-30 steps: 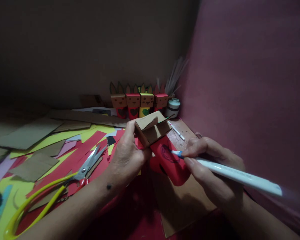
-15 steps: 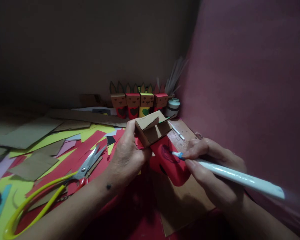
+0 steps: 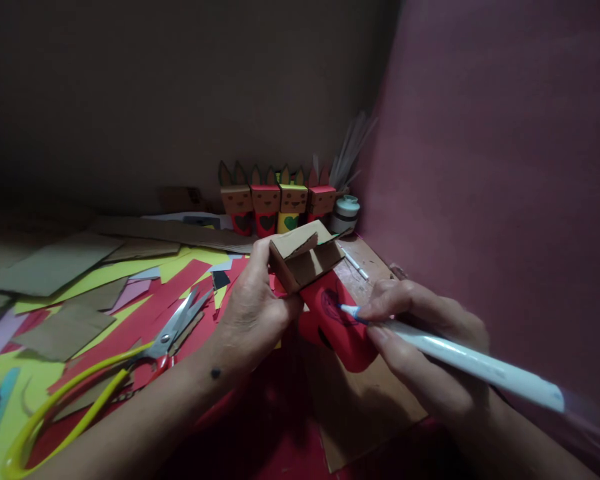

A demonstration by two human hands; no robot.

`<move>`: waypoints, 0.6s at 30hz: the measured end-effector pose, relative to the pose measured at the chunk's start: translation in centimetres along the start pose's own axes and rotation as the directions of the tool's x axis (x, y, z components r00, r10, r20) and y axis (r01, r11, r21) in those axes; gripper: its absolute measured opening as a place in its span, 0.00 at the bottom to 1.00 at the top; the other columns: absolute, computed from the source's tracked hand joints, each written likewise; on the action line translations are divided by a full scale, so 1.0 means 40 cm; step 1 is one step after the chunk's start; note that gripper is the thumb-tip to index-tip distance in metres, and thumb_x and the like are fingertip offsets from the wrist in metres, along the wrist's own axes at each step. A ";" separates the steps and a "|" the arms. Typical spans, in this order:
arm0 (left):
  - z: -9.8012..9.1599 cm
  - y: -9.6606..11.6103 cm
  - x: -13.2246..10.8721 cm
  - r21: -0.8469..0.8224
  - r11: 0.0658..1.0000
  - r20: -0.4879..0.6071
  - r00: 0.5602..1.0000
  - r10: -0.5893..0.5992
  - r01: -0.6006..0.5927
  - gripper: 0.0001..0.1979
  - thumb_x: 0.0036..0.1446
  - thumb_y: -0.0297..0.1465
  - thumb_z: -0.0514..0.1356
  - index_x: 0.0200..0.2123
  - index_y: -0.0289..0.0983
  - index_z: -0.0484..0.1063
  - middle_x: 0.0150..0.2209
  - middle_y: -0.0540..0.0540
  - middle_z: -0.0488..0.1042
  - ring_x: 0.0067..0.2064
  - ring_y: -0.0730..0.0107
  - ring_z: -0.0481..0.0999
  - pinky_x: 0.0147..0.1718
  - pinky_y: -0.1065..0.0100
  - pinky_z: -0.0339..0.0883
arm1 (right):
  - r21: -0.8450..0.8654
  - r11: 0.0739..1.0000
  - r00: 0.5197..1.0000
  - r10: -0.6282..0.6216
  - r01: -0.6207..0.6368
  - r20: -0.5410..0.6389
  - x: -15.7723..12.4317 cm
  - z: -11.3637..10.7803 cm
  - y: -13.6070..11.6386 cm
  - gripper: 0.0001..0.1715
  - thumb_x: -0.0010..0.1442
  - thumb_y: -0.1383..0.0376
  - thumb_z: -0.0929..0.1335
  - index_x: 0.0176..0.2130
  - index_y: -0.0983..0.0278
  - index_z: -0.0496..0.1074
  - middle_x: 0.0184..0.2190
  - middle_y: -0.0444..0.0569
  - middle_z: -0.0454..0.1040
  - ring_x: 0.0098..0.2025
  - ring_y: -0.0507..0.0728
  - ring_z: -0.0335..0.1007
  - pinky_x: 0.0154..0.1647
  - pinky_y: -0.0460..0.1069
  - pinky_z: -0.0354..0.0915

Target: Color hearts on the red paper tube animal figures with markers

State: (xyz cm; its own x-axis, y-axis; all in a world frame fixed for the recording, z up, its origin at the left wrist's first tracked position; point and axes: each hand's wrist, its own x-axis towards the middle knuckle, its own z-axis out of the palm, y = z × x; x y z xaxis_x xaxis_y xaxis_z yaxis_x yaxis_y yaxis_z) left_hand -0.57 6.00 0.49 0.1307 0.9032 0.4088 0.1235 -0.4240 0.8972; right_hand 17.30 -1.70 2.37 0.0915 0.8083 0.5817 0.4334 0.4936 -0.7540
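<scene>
My left hand is wrapped round a small open cardboard box, which is joined to a red paper tube. Dark scribbled lines form a rounded shape on the tube's upper side. In my right hand a white marker is pinched between thumb and fingers, and its tip touches or nearly touches the drawn shape. Part of a second red piece shows under the tube. The fingertips of my left hand are hidden behind the box.
Scissors with yellow and red handles lie on coloured paper at the left, near cardboard sheets. Several eared box figures stand at the back, beside a white jar. A thin white stick lies right of the box.
The marker has shifted slightly left in my right hand, and its back end sits a little lower. My left hand and the box have hardly moved.
</scene>
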 end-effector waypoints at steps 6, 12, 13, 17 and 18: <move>-0.001 0.004 -0.002 -0.012 1.000 -0.003 1.000 -0.001 0.001 0.27 0.50 0.23 0.68 0.54 0.41 0.68 0.56 0.43 0.77 0.57 0.53 0.76 0.58 0.51 0.70 | 0.019 1.000 1.000 -0.023 0.023 0.016 0.002 -0.001 0.009 0.08 0.56 0.71 0.69 0.31 0.58 0.75 0.28 0.44 0.75 0.25 0.52 0.66 0.25 0.48 0.58; -0.001 0.005 0.000 -0.028 1.000 -0.004 1.000 -0.006 0.005 0.29 0.48 0.23 0.69 0.54 0.42 0.68 0.55 0.44 0.78 0.58 0.52 0.76 0.58 0.52 0.70 | 0.029 0.998 0.998 -0.059 0.060 -0.032 0.000 0.023 0.008 0.07 0.57 0.70 0.69 0.30 0.58 0.74 0.25 0.43 0.74 0.25 0.53 0.68 0.27 0.49 0.59; -0.002 0.005 0.000 -0.024 1.000 -0.003 1.000 -0.007 0.007 0.29 0.48 0.23 0.69 0.54 0.41 0.68 0.55 0.44 0.78 0.58 0.53 0.76 0.59 0.52 0.69 | 0.055 0.996 0.997 -0.072 0.073 -0.032 0.000 0.028 0.010 0.07 0.57 0.70 0.69 0.30 0.59 0.74 0.23 0.43 0.73 0.24 0.52 0.67 0.25 0.49 0.58; -0.001 0.005 -0.001 -0.026 1.000 0.002 1.000 -0.011 0.011 0.30 0.47 0.21 0.68 0.54 0.41 0.68 0.55 0.45 0.78 0.57 0.53 0.76 0.58 0.52 0.70 | 0.108 0.981 0.986 -0.157 0.163 -0.062 0.004 0.035 0.019 0.08 0.56 0.71 0.67 0.28 0.60 0.73 0.20 0.41 0.68 0.21 0.51 0.62 0.21 0.47 0.53; -0.001 0.006 -0.001 -0.033 0.999 0.000 1.000 -0.011 0.011 0.30 0.47 0.21 0.68 0.54 0.42 0.68 0.55 0.45 0.78 0.57 0.53 0.76 0.58 0.52 0.70 | 0.098 0.980 0.984 -0.172 0.176 -0.049 0.007 0.034 0.019 0.08 0.56 0.72 0.67 0.28 0.60 0.73 0.20 0.42 0.69 0.21 0.50 0.63 0.21 0.47 0.54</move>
State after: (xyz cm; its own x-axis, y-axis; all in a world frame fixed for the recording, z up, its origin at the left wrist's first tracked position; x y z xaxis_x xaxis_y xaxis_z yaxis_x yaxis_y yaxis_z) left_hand -0.58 5.88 0.69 0.1297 0.9080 0.3985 0.0922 -0.4112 0.9069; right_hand 16.45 -0.68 1.55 0.0595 0.6947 0.7169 0.3529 0.6571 -0.6661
